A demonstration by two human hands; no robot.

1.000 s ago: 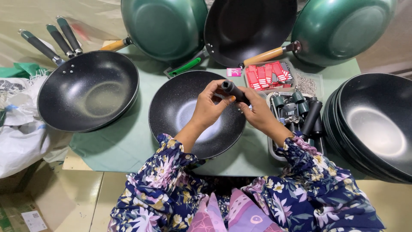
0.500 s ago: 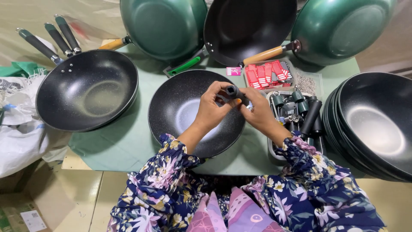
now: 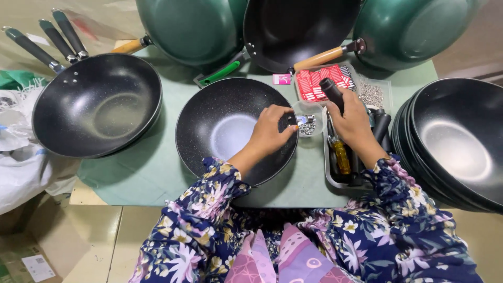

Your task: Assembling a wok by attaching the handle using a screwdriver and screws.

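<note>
Head view, looking straight down at a green-covered table (image 3: 152,173).

Left hand (image 3: 270,131) pinched shut on a small metal fastener, apparently a screw (image 3: 306,120), fingertips held at the right rim of the speckled black wok (image 3: 230,128) directly under that hand. Just beyond the fingertips, a small clear cup of screws (image 3: 306,127), touching or nearly touching the wok's edge.

Right hand (image 3: 353,118) clenched around a black pan handle (image 3: 331,90), upper end poking out above the fist, tilted up and away to the left. Handle well clear of the wok, not joined to it. Under and just beside this hand, a grey tray (image 3: 329,173) holding more black handles (image 3: 381,124) and a yellow-handled screwdriver (image 3: 340,154), lying untouched. Beyond the knuckles, a red packet (image 3: 314,84) and a clear box of small metal parts (image 3: 373,94).

Far to the left of the left hand, a finished-looking black wok with its handle on (image 3: 97,105), more handles fanned out behind it. To the right of the right hand, a stack of handle-less black woks (image 3: 456,141). Past both hands, green woks with wooden handles (image 3: 194,26) propped along the far edge.

Judging by this layout: handle picked, screw picked, neither yet fitted to the wok in front; screwdriver not yet taken up; a good stack of bare woks left.
</note>
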